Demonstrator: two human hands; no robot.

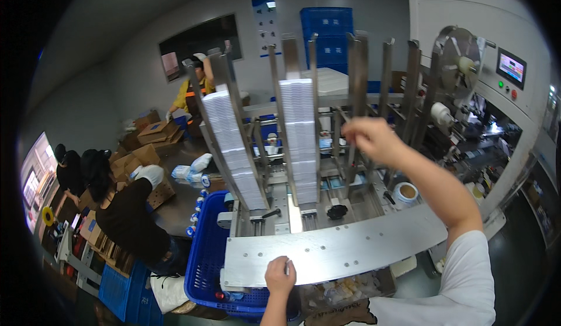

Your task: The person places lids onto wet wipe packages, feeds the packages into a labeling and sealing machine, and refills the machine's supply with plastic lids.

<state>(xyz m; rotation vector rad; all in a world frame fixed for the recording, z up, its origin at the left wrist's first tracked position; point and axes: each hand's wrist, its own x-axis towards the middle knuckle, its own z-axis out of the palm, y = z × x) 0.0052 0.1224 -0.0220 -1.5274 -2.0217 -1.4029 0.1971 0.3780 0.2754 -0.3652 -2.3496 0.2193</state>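
My left hand (280, 276) rests curled at the front edge of a long silver metal plate (345, 250); no object shows in it. My right hand (374, 140) is raised across the machine, fingers bent together beside an upright metal rail (356, 75). Whatever those fingers hold, if anything, is hidden. Left of that hand, two tall stacks stand between upright rails: a leaning left stack of thin white pieces (228, 142) and a middle stack of thin white pieces (300, 139). Below the middle stack, a black knob (337, 211) sits on the machine bed.
A blue plastic basket (201, 256) stands against the machine's left side. At right are a white cabinet with a control screen (511, 68), a film reel (461, 63) and a white tub (405, 193). Co-workers (131, 209) work among cardboard boxes (137, 159) at left.
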